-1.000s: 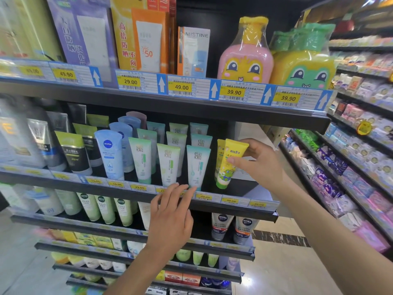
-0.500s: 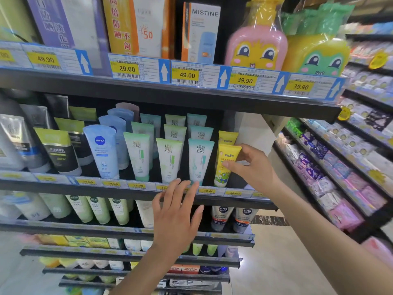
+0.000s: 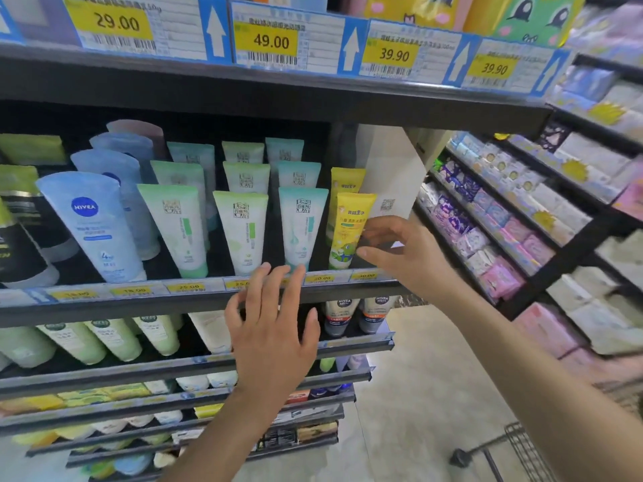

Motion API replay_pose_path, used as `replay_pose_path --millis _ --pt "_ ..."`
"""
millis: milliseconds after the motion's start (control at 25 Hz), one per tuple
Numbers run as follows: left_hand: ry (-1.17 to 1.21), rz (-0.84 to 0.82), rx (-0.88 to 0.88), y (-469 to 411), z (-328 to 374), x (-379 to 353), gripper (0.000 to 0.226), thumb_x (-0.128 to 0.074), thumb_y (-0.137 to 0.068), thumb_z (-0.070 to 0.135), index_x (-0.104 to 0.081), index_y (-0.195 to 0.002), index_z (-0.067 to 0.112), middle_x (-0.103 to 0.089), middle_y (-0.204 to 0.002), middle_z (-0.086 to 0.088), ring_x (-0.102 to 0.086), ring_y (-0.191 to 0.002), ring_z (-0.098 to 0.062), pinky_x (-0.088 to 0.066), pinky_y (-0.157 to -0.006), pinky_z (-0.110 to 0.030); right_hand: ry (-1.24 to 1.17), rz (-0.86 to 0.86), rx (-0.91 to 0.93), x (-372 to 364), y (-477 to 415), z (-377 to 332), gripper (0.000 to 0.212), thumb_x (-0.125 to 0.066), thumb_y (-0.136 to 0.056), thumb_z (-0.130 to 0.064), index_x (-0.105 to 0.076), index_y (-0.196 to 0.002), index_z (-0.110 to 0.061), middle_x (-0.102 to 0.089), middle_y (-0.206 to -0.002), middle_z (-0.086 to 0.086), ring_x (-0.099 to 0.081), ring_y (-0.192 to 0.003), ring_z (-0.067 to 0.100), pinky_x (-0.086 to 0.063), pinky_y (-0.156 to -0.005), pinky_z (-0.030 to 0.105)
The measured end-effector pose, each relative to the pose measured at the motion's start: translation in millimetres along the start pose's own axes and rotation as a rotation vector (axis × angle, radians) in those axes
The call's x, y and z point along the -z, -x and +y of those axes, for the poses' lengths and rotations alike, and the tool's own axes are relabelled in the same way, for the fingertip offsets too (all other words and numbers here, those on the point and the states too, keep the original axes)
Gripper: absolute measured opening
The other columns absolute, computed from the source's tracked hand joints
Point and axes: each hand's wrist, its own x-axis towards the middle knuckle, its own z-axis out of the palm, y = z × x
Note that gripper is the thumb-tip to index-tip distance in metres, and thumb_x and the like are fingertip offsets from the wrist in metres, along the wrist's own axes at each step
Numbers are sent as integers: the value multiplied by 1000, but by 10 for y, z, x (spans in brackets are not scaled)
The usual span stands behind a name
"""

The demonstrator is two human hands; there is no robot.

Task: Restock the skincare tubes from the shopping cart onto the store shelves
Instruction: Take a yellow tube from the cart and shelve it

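1. Head view, setting: a store aisle with dark tiered shelves of skincare tubes standing cap-down. Price tags line each shelf edge. More shelving, stocked with packets, runs along the right.
2. Head view, task thing: the yellow tube (image 3: 349, 231) stands upright and cap-down at the right end of the shelf (image 3: 139, 307). It is in front of a second yellow tube (image 3: 346, 180) and just beside a teal tube (image 3: 301, 227). It bears a cartoon figure low on its face.
3. Head view, right grip (image 3: 407, 259): fingers curled, with fingertips and thumb tip at the yellow tube's right edge. Whether they pinch it or only touch it cannot be told.
4. Head view, left grip (image 3: 271, 342): fingers straight and spread, tips at the shelf's price strip. It holds nothing.
5. Progress (judgement): this tube looks placed, and only the release is left. The cart (image 3: 522, 443) shows just a corner at lower right with its contents hidden, so the stock left to shelve cannot be told.
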Motion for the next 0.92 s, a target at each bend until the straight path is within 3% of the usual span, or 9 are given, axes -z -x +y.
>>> replay_pose_path --millis 160,240,480,640,800,920 --pt "17 -40 21 13 1 22 59 -50 -94 39 -50 -150 20 -48 -153 -3 -33 -151 -27 -29 -112 -52 256 47 21 169 260 160 29 -78 -88 -30 -70 -115 -31 -67 -113 -19 -57 -107 -4 -41 -93 14" --pt "18 -64 33 6 5 37 61 -49 -93 40 -48 -151 19 -46 -155 -4 -30 -153 -27 -28 -113 -52 383 59 54 298 404 251 31 -77 -88 -31 -69 -117 -30 -63 -120 -14 -53 -116 4 -41 -96 21" --pt "49 -132 14 17 188 63 62 -48 -95 45 -47 -151 20 -36 -162 -8 -18 -157 -30 -31 -114 -57 461 98 36 784 953 463 40 -78 -88 -29 -67 -126 -24 -56 -135 -4 -50 -127 17 -46 -104 39" --pt "66 -168 -179 226 744 108 62 -53 -94 45 -48 -150 20 -37 -162 -10 -24 -156 -32 -32 -118 -55 486 163 -10 1224 1513 554 41 -78 -88 -33 -66 -127 -30 -54 -138 -5 -47 -129 17 -47 -103 47" --pt "85 -256 -381 502 1571 193 65 -61 -93 48 -43 -151 24 -33 -164 -8 -20 -157 -30 -28 -122 -56 554 257 -70 1731 2285 567 44 -78 -88 -35 -65 -129 -29 -54 -140 -4 -45 -131 16 -41 -110 44" --pt "118 -276 -516 759 2234 282 65 -56 -93 52 -45 -151 24 -34 -164 -7 -22 -155 -30 -29 -120 -56 595 311 -149 2126 2975 571 45 -73 -91 -42 -62 -133 -33 -50 -145 -6 -42 -136 16 -36 -111 41"
